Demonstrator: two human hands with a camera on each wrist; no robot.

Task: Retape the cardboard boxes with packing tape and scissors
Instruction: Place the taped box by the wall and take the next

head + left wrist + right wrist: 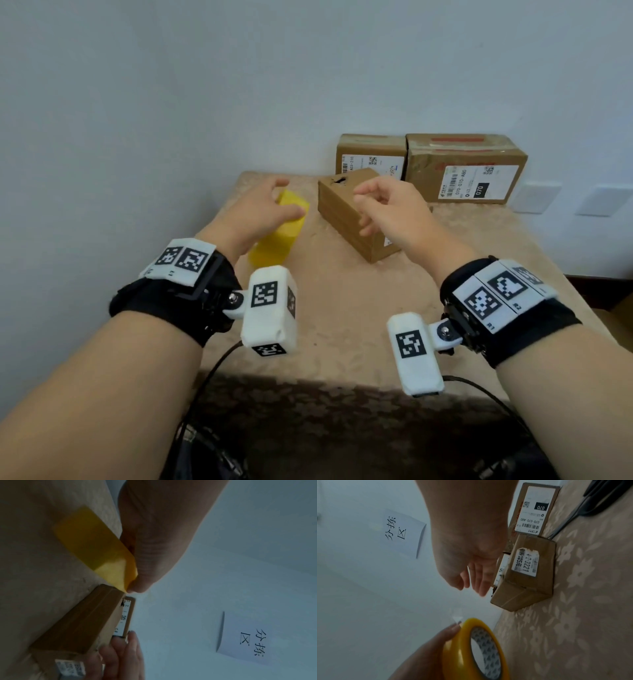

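Observation:
A yellow roll of packing tape [274,246] stands on edge on the table [342,325], left of centre. My left hand [284,202] grips it from above, fingers curled over its rim [453,649]. A small brown cardboard box [342,219] with a torn hole in its top lies just right of the roll. Above that box's near end hovers my right hand [366,205], fingers relaxed and loosely bent, holding nothing. In the right wrist view the box [527,588] shows a white label. A dark long object [599,497], possibly scissors, lies on the table.
Two larger labelled cardboard boxes [370,154] [466,164] stand side by side against the wall at the back of the table. A paper sign [402,531] hangs on the wall. Patterned cloth covers the table; its near edge is in shadow.

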